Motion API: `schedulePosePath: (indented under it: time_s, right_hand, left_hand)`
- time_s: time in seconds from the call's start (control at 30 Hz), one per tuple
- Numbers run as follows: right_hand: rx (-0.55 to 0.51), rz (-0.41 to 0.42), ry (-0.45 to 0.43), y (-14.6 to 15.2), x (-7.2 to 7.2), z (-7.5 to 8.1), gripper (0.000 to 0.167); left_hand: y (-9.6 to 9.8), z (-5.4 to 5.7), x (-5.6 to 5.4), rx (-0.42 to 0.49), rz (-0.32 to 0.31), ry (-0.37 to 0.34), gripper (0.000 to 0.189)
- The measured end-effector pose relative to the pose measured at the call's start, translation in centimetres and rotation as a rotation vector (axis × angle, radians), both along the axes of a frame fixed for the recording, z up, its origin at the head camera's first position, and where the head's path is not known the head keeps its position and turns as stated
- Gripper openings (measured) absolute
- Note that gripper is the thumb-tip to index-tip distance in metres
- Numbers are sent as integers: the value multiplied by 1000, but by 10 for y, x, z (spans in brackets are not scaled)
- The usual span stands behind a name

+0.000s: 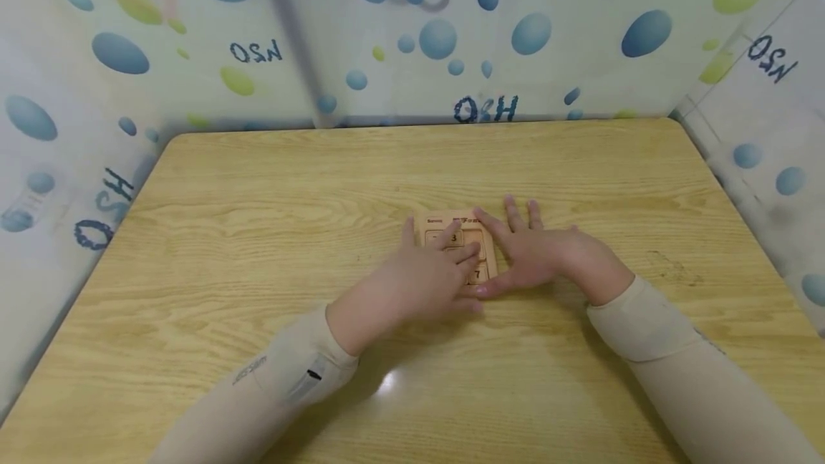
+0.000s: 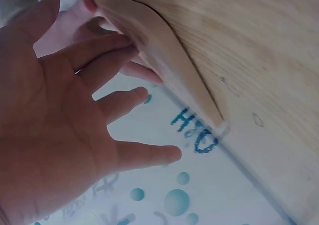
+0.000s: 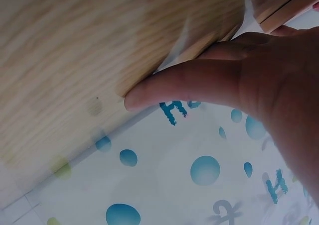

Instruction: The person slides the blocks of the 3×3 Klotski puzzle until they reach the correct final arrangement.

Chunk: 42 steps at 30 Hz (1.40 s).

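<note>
A wooden number sliding puzzle (image 1: 445, 223) lies flat near the middle of the table. My left hand (image 1: 428, 278) spreads over it from the lower left, its fingers extended across the tiles and covering most of them. A tile marked 3 (image 1: 454, 238) and one marked 7 (image 1: 478, 276) still show. At the puzzle's right side is my right hand (image 1: 531, 256), index finger at the upper corner and thumb by the lower one, other fingers splayed over the table. In the left wrist view the puzzle's pale side (image 2: 174, 60) rises beyond the straight fingers.
The wood-grain table (image 1: 258, 192) reaches far to both sides of the puzzle. Behind its back edge stands a wall covering (image 1: 399, 84) printed with blue and green drops. Beige sleeves (image 1: 664, 328) cover both forearms.
</note>
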State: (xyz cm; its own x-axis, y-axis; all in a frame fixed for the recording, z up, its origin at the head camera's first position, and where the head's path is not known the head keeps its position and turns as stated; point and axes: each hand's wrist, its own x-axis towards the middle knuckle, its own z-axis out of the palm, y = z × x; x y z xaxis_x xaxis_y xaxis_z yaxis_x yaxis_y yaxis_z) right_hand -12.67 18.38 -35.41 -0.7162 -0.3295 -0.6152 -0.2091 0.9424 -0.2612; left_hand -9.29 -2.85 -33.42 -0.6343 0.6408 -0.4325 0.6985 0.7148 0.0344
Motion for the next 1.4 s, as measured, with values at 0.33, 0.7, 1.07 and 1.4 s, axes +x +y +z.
schedulePosePath:
  time_s: [0.33,0.7,1.07,1.4]
  right_hand:
    - [8,-6,4,-3,1,2,132]
    - [14,10,6,-1,0,1,136]
    - [19,1,14,-1,0,2,136]
    - [24,-7,10,1,-2,-1,135]
  left_hand:
    - [-23,10,9,-41,144,10,82]
    - [-12,0,-7,28,96,-5,82]
    - [-20,2,-10,24,175,-12,86]
    - [-41,5,-5,-22,217,-45,82]
